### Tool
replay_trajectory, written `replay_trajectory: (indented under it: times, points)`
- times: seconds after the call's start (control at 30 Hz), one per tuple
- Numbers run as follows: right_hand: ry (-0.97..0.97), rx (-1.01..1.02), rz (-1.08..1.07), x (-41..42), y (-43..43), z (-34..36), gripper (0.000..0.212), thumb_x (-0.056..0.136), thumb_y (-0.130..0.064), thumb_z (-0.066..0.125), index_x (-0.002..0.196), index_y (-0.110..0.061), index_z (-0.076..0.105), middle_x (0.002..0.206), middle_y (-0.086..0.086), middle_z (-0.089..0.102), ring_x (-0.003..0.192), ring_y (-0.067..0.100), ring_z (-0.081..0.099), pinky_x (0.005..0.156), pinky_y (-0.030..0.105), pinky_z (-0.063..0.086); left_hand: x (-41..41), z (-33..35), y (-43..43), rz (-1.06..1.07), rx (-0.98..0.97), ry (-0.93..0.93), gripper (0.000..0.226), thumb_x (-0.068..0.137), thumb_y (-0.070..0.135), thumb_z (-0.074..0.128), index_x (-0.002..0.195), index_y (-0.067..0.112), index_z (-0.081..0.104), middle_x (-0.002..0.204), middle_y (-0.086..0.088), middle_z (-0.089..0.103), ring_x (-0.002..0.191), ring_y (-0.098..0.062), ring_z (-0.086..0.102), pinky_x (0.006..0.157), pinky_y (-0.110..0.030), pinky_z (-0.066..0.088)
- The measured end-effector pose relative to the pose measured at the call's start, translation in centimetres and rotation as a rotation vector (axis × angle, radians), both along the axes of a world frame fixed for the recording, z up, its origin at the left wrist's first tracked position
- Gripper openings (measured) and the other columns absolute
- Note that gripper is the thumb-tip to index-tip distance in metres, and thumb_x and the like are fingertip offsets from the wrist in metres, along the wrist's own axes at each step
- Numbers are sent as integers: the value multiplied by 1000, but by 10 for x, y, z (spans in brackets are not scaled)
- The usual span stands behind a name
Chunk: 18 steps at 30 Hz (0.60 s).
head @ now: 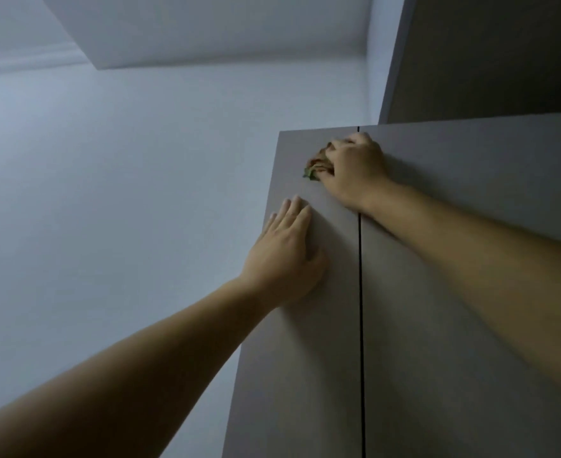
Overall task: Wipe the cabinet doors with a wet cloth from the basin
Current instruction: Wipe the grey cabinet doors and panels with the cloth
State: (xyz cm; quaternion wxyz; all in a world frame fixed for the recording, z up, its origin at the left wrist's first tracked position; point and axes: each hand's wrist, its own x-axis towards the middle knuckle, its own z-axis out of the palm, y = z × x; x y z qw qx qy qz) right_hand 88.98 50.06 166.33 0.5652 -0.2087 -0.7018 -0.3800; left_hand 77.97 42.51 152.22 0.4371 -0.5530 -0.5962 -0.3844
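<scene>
Two cabinet doors stand side by side, the left door and the right door, with a narrow gap between them. The left hand lies flat on the left door, near its outer edge. Above it, close to the doors' top edge, the right hand reaches across the gap and presses a bunched cloth against the left door. A wall lies to the left of the doors, the ceiling above it. A taller panel rises above the right door.

Mostly hidden under right hand: crumpled green-brown cloth, just left of dark door seam. Right of seam, grey flat cabinet door cut off by picture edge.
</scene>
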Motion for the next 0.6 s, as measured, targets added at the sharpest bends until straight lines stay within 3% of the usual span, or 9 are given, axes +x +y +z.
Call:
replay_trajectory:
  times: [0.07,0.17,0.3,0.47,0.6]
  points:
    - [-158,-53,-52,-2,3,-16,77,103,-57,38,160,-6,25,169,10,17,154,30,15,125,45,16,-5,-1,2,-31,-6,8,76,105,38,46,164,20,2,171,2,-8,156,-10,-12,116,-22,-11]
    - [-286,-91,-123,5,7,-24,78,103,-64,24,164,-22,1,171,-1,-10,157,20,-9,125,46,1,-9,2,7,-83,11,-3,75,104,37,46,164,20,3,172,1,-3,157,-12,-7,115,-21,-10]
    - [-286,-76,-151,0,14,-8,67,107,-53,23,163,-26,-1,171,-3,-12,157,20,-11,125,45,-2,-15,0,20,-74,8,1,74,106,42,42,164,19,2,172,0,-6,157,-13,-10,115,-24,-12]
    - [-347,51,-156,-15,13,1,62,108,-48,27,160,-16,19,171,1,-11,156,19,-15,126,46,-2,-27,-5,35,4,40,101,79,106,52,32,162,17,-12,169,-3,-21,152,-13,-26,120,-29,-19]
    - [-388,138,-317,-14,15,18,69,107,-52,17,163,-13,5,171,5,-6,157,17,-12,127,48,-7,-31,-5,41,-2,53,118,80,105,55,29,162,16,-13,168,-4,-22,152,-14,-26,123,-30,-18]
